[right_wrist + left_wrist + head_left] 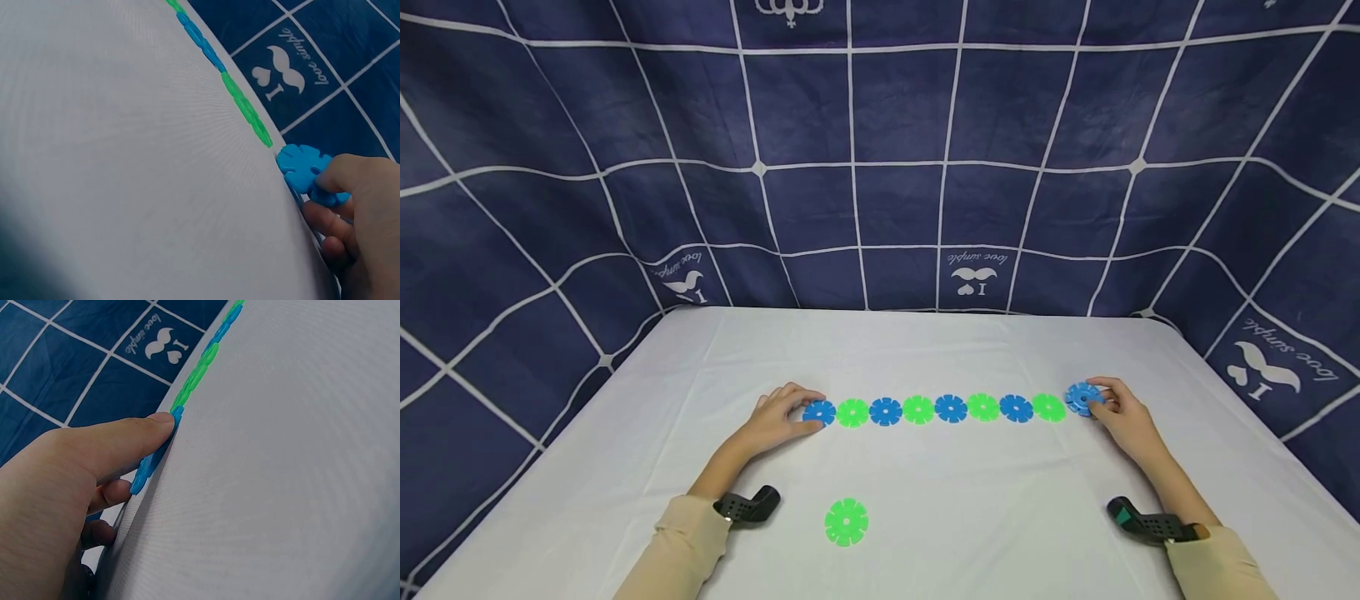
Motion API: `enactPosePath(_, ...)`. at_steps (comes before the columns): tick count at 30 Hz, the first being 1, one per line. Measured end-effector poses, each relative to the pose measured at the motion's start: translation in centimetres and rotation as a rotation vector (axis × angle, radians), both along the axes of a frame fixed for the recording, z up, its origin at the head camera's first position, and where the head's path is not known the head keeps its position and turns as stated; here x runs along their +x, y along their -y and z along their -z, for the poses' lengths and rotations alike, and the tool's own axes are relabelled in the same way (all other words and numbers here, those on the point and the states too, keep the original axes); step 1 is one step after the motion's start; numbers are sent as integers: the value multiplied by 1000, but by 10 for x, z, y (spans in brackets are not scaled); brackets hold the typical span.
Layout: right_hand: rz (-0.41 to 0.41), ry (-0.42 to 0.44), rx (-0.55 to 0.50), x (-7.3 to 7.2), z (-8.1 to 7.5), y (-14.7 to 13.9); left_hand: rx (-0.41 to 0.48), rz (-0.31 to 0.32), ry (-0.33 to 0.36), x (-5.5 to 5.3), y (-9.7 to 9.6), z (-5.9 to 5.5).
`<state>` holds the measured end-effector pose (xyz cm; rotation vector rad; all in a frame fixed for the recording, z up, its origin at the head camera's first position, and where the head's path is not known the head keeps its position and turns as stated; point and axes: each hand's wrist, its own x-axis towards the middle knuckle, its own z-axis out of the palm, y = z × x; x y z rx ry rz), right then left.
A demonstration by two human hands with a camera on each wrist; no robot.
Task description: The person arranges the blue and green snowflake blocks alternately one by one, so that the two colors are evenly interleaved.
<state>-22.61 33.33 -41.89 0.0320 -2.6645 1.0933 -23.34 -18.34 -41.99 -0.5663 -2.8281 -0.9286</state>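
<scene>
Blue and green notched plastic snowflake discs lie flat in a row across the white table, colours alternating. With thumb and fingers at its edges, my left hand (778, 419) grips the blue disc (819, 412) at the row's left end. At the right end, my right hand (1125, 417) pinches another blue disc (301, 167), tilted in the right wrist view, its thumb over the face. This disc sits just right of the last green disc (1048, 407), with a small gap between them. A lone green disc (846, 522) lies nearer the front, away from both hands.
A white cloth covers the table (970, 500). Behind and at the sides hangs a navy curtain (895, 200) with white grid lines. Black wrist devices (748, 506) are strapped on both arms, close above the cloth.
</scene>
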Motion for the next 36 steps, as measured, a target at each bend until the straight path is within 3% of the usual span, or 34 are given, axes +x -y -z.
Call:
enactPosePath(5,36,12,89,-1,3,1,-26,-16,64,-3,1,1)
enactPosePath(19,69,10,128,-2,8,0,-25,-11,56,-1,1,0)
enactPosePath(29,8,-6,207,9,8,-10,-36,-5,80,-7,-9,1)
enactPosePath(36,-21,-7,221,2,9,-3,-32,-29,78,-2,-2,-1)
